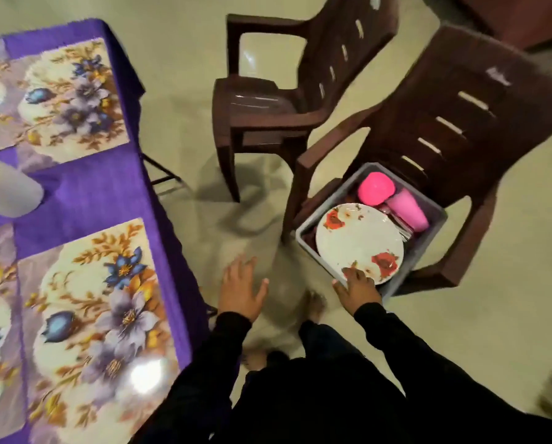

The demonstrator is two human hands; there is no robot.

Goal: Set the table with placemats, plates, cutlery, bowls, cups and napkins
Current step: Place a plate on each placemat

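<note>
- Head view looks down on a table under a purple cloth (85, 193), and the placemat step looks done where I can see: a floral rectangular placemat (72, 97) lies at the far place and a second floral placemat (98, 315) at the near place, both flat on the cloth, with slivers of more mats along the left edge.
- No plate, cutlery, bowl, cup or napkin sits on either mat yet, so most of the setting is left to do, by my reckoning.
- A white cylindrical pot (8, 193) stands on the cloth between the two mats (a plant holder, I think, not part of the setting).
- The tableware waits in a grey plastic tub (435, 225) on the seat of the nearer brown plastic armchair (460, 100), well apart from the table.
- On top of the tub lies a round white plate with red flowers (358, 241); behind it are a bright pink round bowl (375, 189) and a pale pink plastic cup (407, 209). Something like cutlery shows beside the plate, too blurred to be sure.
- The right hand (359, 288) is on the plate's near rim, fingertips over the edge and thumb at its side; it seems to pinch the rim, though blur hides the detail.
- The left hand (242, 290) hangs over the floor with fingers spread, holding nothing.
- A second brown plastic chair (268, 107) stands farther back.
</note>
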